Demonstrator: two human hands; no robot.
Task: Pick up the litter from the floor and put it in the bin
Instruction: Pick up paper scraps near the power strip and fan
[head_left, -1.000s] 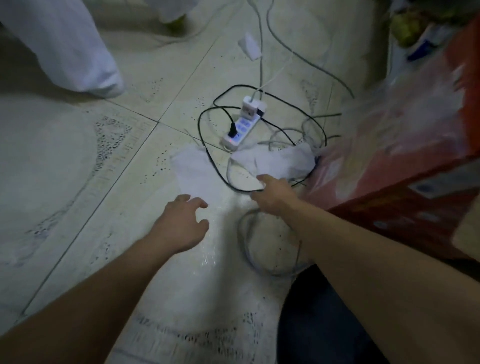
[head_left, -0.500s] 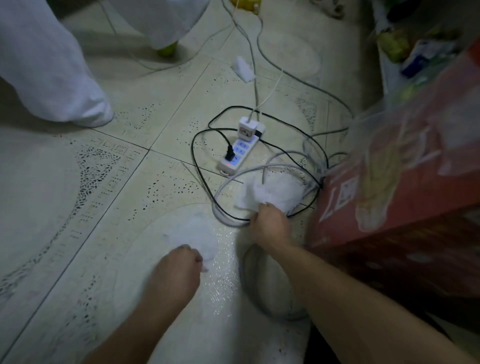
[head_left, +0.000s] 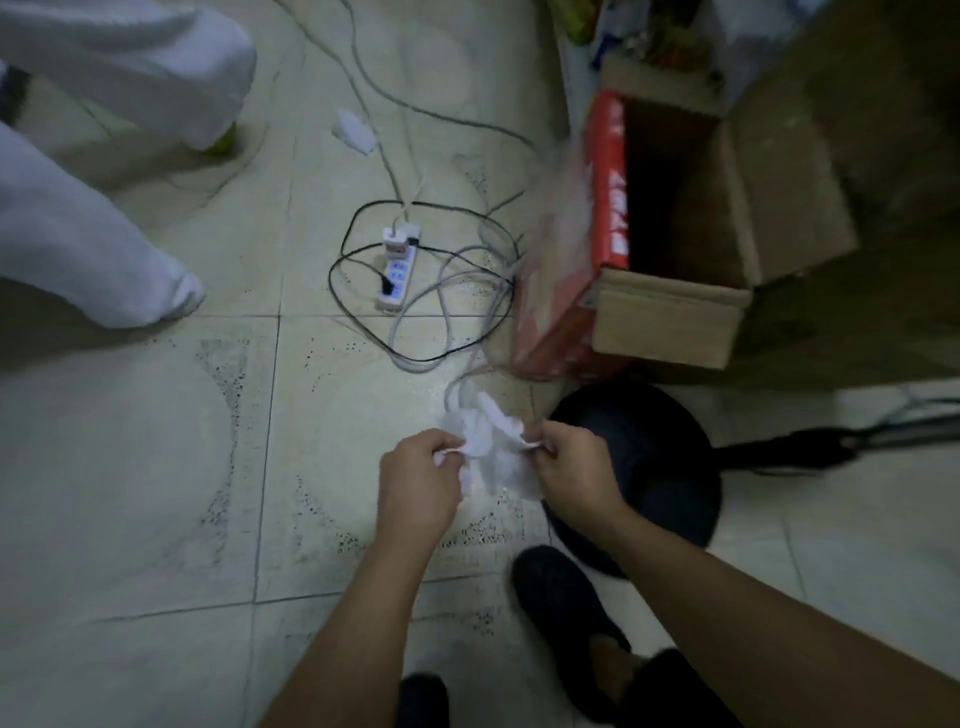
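The person is bent over the tiled floor (head_left: 156, 467) with a wad of crumpled white paper (head_left: 493, 441) held up between both hands, clear of the tiles. The left hand (head_left: 415, 488) pinches one side of it and the right hand (head_left: 571, 467) pinches the other, so each grip is clenched on the paper.

It looks like tissue: very light, soft and floppy, easy to tear if the hands pull apart. I'd ball it tighter into one fist and carry it by the bulk, not by a loose corner.

A second white scrap (head_left: 356, 132) lies flat toward the far edge of the floor, just beside a grey cable (head_left: 374, 88). It is thin enough that I'd pinch it at a raised edge.

Near the paper, a power strip (head_left: 397, 270) sits among looped cords. To the right stands an open red cardboard box (head_left: 608, 208), which may serve as the bin, though I cannot tell. It has white lettering on its side, too blurred to read.
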